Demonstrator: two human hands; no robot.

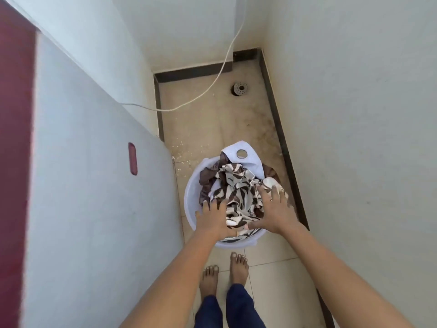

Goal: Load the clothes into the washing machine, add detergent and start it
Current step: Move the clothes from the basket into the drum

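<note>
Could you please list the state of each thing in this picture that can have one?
White plastic laundry basket: on the floor, full of clothes.
Brown-and-white patterned cloth: crumpled on top of the pile.
Left hand: spread on the clothes.
Right hand: spread on the clothes.
White washing machine: lid shut.
Round metal floor drain: uncovered.

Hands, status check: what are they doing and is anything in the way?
Left hand and right hand open, pressed on the clothes. Clothes heaped in the white tub on the floor. Nothing blocking.
</note>
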